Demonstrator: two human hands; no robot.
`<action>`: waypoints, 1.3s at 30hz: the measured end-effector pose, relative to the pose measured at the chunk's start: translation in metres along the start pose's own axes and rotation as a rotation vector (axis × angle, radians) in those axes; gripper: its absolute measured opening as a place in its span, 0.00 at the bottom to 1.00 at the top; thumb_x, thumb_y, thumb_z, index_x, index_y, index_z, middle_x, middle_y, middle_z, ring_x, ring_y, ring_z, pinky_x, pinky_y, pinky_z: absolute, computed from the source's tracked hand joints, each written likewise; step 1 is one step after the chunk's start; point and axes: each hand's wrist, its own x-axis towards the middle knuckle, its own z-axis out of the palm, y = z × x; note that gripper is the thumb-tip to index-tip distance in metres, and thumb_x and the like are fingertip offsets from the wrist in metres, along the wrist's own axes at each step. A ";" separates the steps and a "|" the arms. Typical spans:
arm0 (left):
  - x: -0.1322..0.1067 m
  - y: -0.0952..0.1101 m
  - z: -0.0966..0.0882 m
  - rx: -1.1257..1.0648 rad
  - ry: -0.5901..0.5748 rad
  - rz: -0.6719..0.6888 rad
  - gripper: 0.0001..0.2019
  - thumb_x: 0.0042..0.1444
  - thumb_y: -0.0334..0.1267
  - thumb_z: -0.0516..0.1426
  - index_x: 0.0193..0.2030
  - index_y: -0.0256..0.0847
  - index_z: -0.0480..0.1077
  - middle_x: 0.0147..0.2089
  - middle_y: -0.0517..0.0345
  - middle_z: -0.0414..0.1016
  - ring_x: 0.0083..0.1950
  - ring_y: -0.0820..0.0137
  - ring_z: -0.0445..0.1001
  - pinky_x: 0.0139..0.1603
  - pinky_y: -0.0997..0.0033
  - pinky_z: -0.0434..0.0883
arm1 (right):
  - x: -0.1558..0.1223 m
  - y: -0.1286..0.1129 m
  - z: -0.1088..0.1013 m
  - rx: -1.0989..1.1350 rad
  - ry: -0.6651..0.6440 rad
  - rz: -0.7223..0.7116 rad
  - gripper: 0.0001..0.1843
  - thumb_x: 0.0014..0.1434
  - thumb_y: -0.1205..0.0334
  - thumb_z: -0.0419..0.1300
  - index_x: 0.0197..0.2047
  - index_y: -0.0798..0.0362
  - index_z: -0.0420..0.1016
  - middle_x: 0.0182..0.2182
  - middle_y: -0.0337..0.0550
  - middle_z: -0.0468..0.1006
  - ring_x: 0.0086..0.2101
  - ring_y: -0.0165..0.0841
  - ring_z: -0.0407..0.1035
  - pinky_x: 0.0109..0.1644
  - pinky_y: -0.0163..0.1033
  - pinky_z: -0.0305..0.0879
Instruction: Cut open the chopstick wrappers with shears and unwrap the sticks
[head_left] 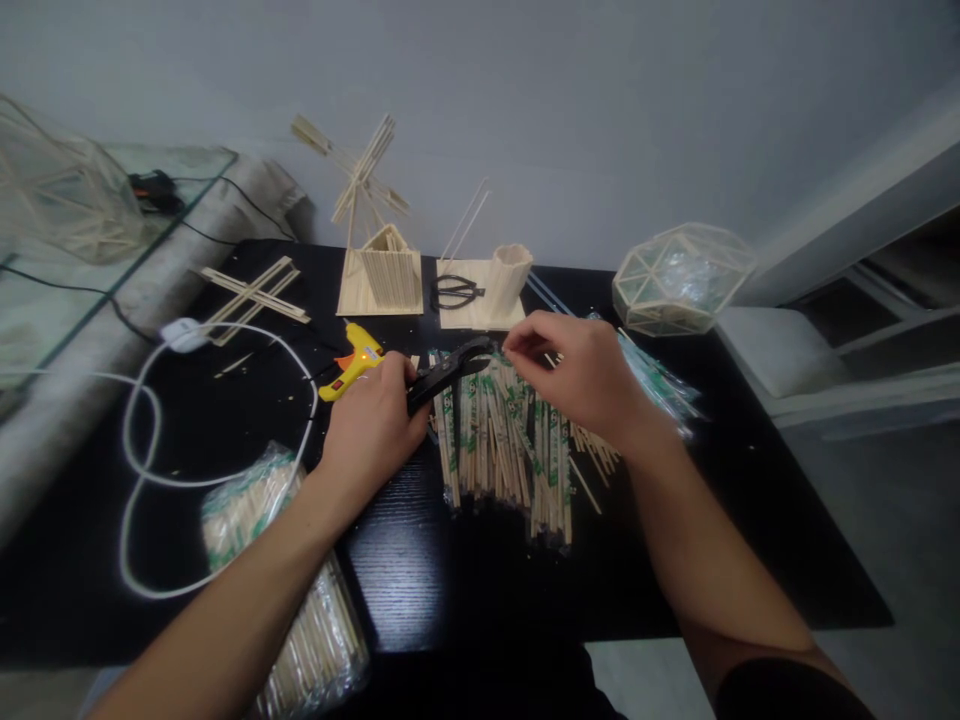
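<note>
My left hand [379, 415] is wrapped round the handles of black pliers [450, 372], whose jaws point right over the chopsticks. Just beyond the jaw tips, my right hand [574, 370] is closed in a pinch; whatever its fingertips hold is too small to make out. Below both hands lie several wrapped chopsticks [491, 440] in clear sleeves with green print. A yellow hot glue gun [356, 360] with an orange trigger rests just behind my left hand, its switch lit red.
At the back stand a stick windmill model [390, 275] and a stick cup [511, 278] on a wooden base beside black-handled scissors [457, 291]. A geometric stick frame [679, 280] sits back right. Left are a stick cross [255, 298], a white cable [127, 500] and a chopstick pack [322, 630].
</note>
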 end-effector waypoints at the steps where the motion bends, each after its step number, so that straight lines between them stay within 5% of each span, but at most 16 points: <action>1: 0.000 0.000 0.000 0.002 0.004 0.001 0.09 0.64 0.42 0.57 0.46 0.43 0.64 0.39 0.50 0.77 0.40 0.56 0.79 0.36 0.63 0.68 | 0.000 -0.001 0.000 0.011 0.015 -0.005 0.07 0.64 0.69 0.60 0.39 0.51 0.80 0.36 0.43 0.84 0.34 0.34 0.77 0.43 0.42 0.73; 22: -0.001 0.001 -0.001 -0.045 -0.021 0.022 0.09 0.64 0.42 0.57 0.46 0.43 0.63 0.40 0.50 0.79 0.40 0.56 0.80 0.35 0.62 0.67 | 0.001 0.000 0.004 -0.041 -0.001 -0.119 0.08 0.67 0.70 0.60 0.43 0.52 0.81 0.39 0.43 0.85 0.36 0.34 0.78 0.42 0.41 0.72; 39: -0.001 -0.001 0.001 -0.108 -0.021 0.059 0.08 0.64 0.41 0.58 0.43 0.45 0.62 0.39 0.53 0.78 0.40 0.58 0.78 0.34 0.64 0.65 | 0.002 0.007 0.012 -0.109 -0.062 -0.204 0.09 0.69 0.72 0.57 0.44 0.50 0.76 0.43 0.46 0.76 0.46 0.39 0.73 0.52 0.46 0.71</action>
